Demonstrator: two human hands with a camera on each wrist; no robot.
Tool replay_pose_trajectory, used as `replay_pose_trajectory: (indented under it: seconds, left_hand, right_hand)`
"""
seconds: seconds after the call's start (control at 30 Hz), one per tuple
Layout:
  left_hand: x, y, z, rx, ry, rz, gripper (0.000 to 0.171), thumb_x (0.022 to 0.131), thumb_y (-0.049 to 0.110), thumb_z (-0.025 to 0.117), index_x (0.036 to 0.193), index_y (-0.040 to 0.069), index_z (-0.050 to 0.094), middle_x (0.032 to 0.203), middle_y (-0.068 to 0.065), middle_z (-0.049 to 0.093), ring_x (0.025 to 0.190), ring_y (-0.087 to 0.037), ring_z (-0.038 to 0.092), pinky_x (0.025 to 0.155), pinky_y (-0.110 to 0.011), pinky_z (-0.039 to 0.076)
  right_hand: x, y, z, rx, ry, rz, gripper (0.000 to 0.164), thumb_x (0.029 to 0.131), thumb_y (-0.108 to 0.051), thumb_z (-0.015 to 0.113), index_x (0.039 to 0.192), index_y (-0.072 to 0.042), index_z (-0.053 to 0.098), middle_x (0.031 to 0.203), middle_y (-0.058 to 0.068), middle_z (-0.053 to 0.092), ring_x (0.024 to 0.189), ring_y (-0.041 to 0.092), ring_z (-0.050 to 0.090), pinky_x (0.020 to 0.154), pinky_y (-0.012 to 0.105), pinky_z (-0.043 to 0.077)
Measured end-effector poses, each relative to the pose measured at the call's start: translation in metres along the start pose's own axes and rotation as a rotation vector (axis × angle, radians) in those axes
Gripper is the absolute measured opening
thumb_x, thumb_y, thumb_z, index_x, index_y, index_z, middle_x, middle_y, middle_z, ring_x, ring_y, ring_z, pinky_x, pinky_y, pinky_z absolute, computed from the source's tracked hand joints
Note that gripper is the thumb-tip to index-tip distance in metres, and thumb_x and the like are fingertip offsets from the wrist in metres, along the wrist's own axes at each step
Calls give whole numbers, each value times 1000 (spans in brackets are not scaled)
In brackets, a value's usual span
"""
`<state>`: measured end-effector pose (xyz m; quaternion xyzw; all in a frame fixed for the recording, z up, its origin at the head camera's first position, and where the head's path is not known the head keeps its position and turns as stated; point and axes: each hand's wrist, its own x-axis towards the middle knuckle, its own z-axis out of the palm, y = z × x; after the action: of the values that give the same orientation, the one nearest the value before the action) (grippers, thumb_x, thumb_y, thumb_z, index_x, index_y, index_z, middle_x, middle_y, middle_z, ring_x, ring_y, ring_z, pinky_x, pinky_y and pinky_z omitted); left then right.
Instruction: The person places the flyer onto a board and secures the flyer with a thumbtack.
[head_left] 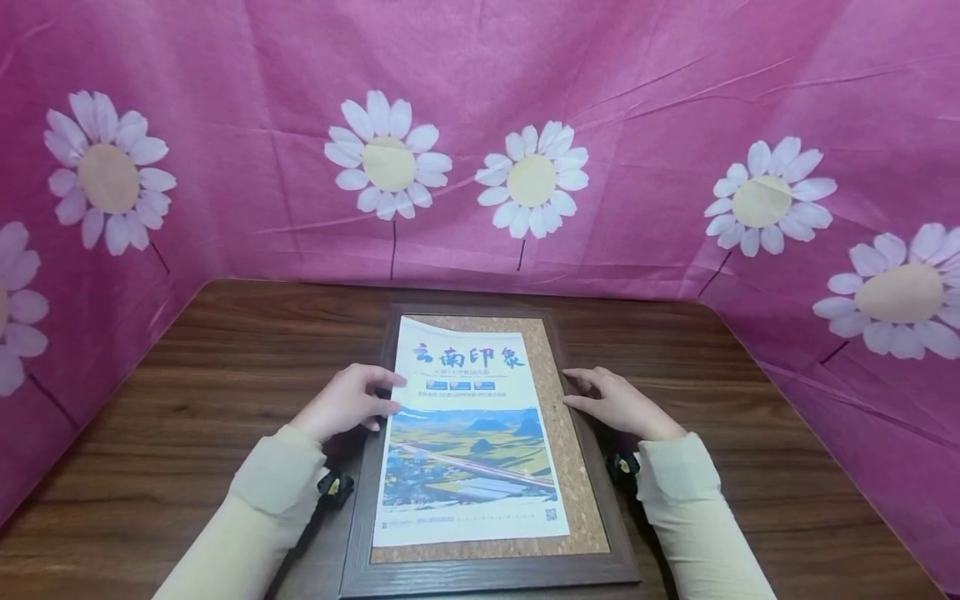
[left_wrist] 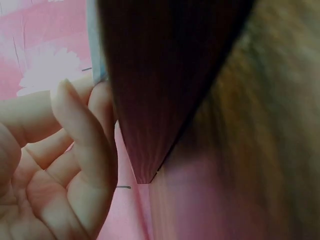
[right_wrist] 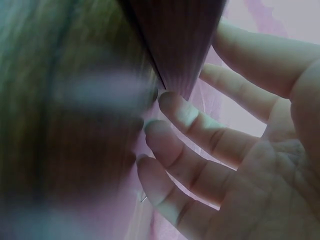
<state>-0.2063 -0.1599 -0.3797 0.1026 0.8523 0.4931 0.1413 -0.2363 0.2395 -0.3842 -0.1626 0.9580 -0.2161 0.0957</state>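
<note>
So, 1 poster (head_left: 468, 454) btwn L hand (head_left: 347, 402) & R hand (head_left: 624, 406), nearer L.

The lower fine print (head_left: 435, 522) of the poster (head_left: 465, 450) cannot be read, the cork panel (head_left: 581, 475) is partly covered, both sleeves (head_left: 240, 508) are cut off by the head view's lower edge, and the counter (head_left: 795, 467) is blurred in both wrist views.

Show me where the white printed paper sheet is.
In the head view, the white printed sheet lies over the tan cork panel, toward the left inside the dark brown rectangular frame, the left hand at the sheet's left edge.
</note>
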Motion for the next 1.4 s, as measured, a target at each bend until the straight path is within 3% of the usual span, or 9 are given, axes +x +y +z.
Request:
replay_pose_trajectory:
  seconds: [0.4,0.57,0.73,0.9,1.1,1.4]
  left_hand:
    - [13,3,6,-33,-58,-23,44,88,1,71,130,-6,59,131,-28,56,59,-15,61,59,-34,59]
    - [15,3,10,-14,-64,9,45,88,2,71,131,-4,59,131,-27,56,60,-16,60,58,-33,59]
    - [17,3,12,63,-73,65,46,90,8,71,132,-4,58,117,-23,60,64,-16,60,56,-31,58]
    - [16,4,5,150,-83,110,45,93,16,69,132,-3,57,99,-13,59,70,-16,59,56,-30,56]
    - [15,1,-12,184,-80,77,48,92,18,71,133,-1,56,89,-9,58,70,-17,57,58,-31,57]
    - [13,-16,-26,109,-87,22,51,87,12,76,130,-5,54,97,-13,54,75,-18,60,62,-34,59]
  right_hand:
    - [-5,6,2,10,-7,-18,50,99,-28,61,142,-4,52,99,7,55,88,20,49,77,39,42]
    - [-6,8,1,8,-3,-26,50,98,-29,61,141,-4,53,100,8,56,90,21,50,79,40,43]
    - [-13,13,-7,53,-11,-7,53,99,-30,60,143,-4,50,119,17,62,107,30,59,89,50,50]
    - [-22,16,-22,113,62,19,50,99,-24,60,142,-1,49,117,20,65,105,32,62,87,50,53]
    - [-26,21,-35,97,124,59,46,100,-22,59,140,-1,52,117,21,67,107,35,63,87,51,53]
    - [-21,40,-36,101,139,126,36,99,-19,59,128,3,60,115,25,67,105,38,65,87,52,53]
